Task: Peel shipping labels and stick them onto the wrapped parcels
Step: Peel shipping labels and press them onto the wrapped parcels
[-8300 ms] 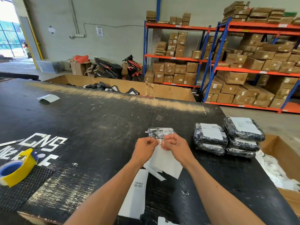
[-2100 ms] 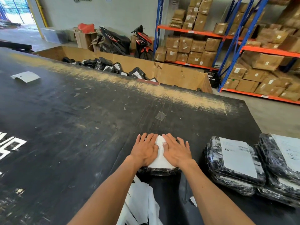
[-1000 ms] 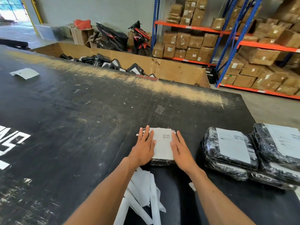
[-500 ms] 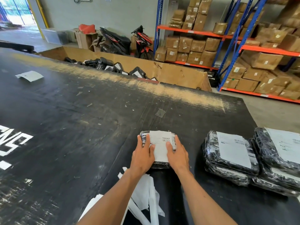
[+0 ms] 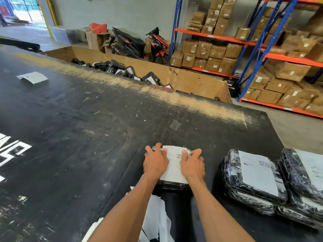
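Note:
A small black wrapped parcel [image 5: 173, 185] lies on the black table [image 5: 87, 137] straight ahead of me, with a white shipping label [image 5: 174, 169] stuck on its top. My left hand [image 5: 155, 162] covers the parcel's left side and my right hand [image 5: 192, 165] its right side. The fingers of both hands bend down over the parcel's far edge. Most of the wrap is hidden under my hands and the label.
Two stacks of labelled black parcels [image 5: 253, 180] sit to the right. Peeled white backing sheets [image 5: 154, 215] lie between my forearms. A loose label [image 5: 33, 77] lies far left. A cardboard bin [image 5: 192, 82] with parcels stands beyond the table, with shelving behind.
My hands went from peeling the label to pressing it flat on the parcel. In the last half second both slid forward, and the fingers now curl over the far edge.

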